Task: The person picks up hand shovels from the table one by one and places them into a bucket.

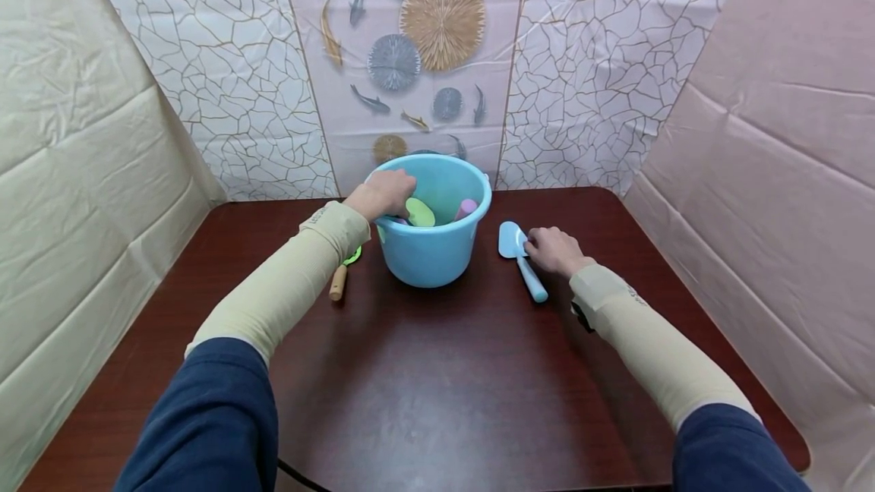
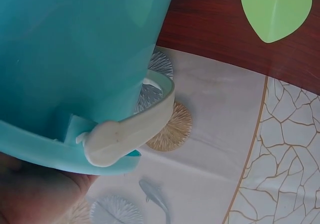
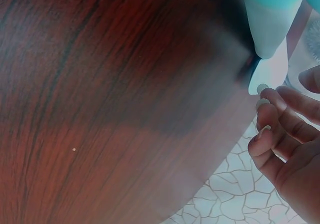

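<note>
My left hand reaches over the left rim of a light blue bucket, its fingers down inside and hidden behind the rim in the left wrist view. A light green piece lies in the bucket beside that hand, with a bit of purple below the fingers; what they hold I cannot tell. At the bucket's right inner wall stands a pink-purple handle end. My right hand is just right of a light blue toy shovel, fingers loosely bent, fingertips close by its blade.
Left of the bucket lies a tool with a wooden handle and a green head, leaf-shaped in the left wrist view. The bucket's white carrying handle hangs at its side. Cloth walls surround the dark wooden table.
</note>
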The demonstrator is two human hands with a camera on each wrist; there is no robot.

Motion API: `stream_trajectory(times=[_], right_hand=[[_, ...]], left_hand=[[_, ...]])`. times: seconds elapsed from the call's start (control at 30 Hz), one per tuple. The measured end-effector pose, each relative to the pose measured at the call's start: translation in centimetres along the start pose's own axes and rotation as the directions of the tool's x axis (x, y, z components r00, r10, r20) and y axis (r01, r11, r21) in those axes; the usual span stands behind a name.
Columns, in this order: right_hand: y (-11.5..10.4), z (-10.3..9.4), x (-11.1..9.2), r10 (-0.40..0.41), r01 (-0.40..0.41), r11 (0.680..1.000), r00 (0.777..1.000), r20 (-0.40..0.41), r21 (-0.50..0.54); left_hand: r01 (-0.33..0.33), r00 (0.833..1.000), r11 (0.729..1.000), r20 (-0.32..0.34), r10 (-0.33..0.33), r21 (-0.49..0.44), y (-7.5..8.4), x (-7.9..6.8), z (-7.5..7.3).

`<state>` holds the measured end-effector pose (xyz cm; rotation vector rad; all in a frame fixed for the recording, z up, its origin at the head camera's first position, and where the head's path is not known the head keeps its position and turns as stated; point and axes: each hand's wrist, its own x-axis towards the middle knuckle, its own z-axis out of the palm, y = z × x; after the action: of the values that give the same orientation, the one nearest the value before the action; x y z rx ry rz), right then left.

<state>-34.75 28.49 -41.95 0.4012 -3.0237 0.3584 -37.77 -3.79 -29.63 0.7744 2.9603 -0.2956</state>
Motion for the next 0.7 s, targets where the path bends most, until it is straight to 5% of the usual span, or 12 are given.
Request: stream_trajectory(times=[0.7], right_hand=[[-0.37, 0.55, 0.14, 0.007, -0.007, 1.0, 1.0, 0.003, -0.017]], left_hand=[[0.006, 0.999, 1.0, 0.033, -0.006, -0.012, 0.18, -0.31, 0.49]])
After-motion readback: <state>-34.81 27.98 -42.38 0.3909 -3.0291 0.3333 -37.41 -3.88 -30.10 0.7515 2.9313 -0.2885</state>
